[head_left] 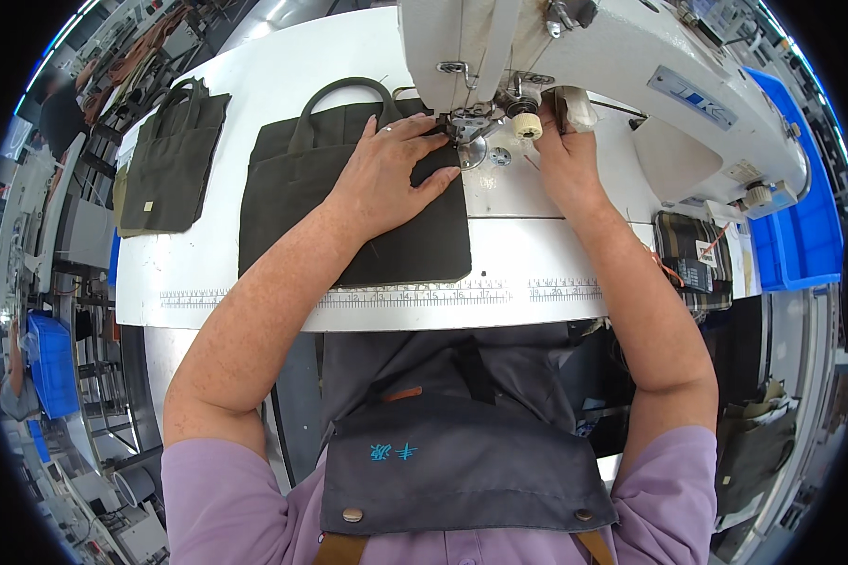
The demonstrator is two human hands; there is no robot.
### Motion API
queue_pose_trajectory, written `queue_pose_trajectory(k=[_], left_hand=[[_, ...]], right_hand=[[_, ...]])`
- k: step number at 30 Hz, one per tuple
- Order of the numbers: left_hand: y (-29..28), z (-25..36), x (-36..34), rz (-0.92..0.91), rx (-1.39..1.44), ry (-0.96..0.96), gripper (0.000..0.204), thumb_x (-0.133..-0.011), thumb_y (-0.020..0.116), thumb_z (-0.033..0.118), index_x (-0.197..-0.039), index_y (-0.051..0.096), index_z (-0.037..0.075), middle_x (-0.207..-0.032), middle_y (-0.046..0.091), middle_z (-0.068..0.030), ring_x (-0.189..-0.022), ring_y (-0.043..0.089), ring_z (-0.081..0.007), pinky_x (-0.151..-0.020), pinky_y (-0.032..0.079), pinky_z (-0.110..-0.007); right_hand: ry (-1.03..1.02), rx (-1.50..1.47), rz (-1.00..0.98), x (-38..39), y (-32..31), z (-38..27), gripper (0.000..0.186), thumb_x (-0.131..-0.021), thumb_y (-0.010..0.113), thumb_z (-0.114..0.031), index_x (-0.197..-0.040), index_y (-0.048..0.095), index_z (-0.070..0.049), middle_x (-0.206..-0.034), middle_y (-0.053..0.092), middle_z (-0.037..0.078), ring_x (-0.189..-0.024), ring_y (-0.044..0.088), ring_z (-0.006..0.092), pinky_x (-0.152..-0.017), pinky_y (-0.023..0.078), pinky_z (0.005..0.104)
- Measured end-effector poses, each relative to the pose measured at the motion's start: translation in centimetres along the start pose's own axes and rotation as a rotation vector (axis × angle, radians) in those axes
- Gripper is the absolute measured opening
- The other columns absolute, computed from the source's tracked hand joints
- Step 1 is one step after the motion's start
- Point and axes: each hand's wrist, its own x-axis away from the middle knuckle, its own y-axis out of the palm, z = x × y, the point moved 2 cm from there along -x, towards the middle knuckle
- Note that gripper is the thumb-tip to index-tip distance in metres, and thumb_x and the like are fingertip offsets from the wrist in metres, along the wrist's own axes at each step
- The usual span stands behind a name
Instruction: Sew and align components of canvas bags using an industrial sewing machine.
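Observation:
A dark olive fabric bag piece (pixel 349 226) with a looped handle (pixel 344 87) lies flat under the head of a white sewing machine (pixel 622 56). My left hand (pixel 382 174) rests spread on its upper right part, with the fingertips close to the presser foot (pixel 459 130). To the right of the needle area, my right hand (pixel 567 165) is raised beside the machine head. Its fingers are bent together near a dark strip and a whitish knob-like part (pixel 582 111). What they grip, if anything, is partly hidden.
A stack of similar dark bags (pixel 175 160) lies at the table's left. A printed ruler strip (pixel 415 295) runs along the front of the white table (pixel 499 259). On the right are a plaid cloth bundle (pixel 692 254) and a blue bin (pixel 800 235). A person (pixel 59 99) is at far left.

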Motion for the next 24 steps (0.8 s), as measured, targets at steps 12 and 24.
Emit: queue_pose_trajectory(k=[12, 24], left_hand=[[-0.2, 0.0, 0.2, 0.001, 0.009, 0.055, 0.041, -0.093, 0.073, 0.028, -0.127, 0.069, 0.006, -0.139, 0.062, -0.0156, -0.133, 0.056, -0.0336, -0.118, 0.033, -0.056], [-0.2, -1.3, -0.6, 0.052, -0.014, 0.082, 0.038, -0.094, 0.070, 0.030, -0.122, 0.068, 0.004, -0.133, 0.065, -0.0150, -0.126, 0.060, -0.0352, -0.117, 0.032, -0.057]], right_hand=[[-0.072, 0.270, 0.014, 0.1, 0.4, -0.2, 0.033, -0.094, 0.070, -0.037, -0.104, 0.074, -0.005, -0.085, 0.073, 0.016, -0.079, 0.070, 0.0316, -0.072, 0.054, 0.0407], [-0.334, 0.631, -0.141, 1.6, 0.7, -0.2, 0.025, -0.090, 0.072, -0.035, -0.096, 0.070, -0.011, -0.083, 0.073, 0.009, -0.078, 0.070, 0.0311, -0.069, 0.055, 0.0424]])
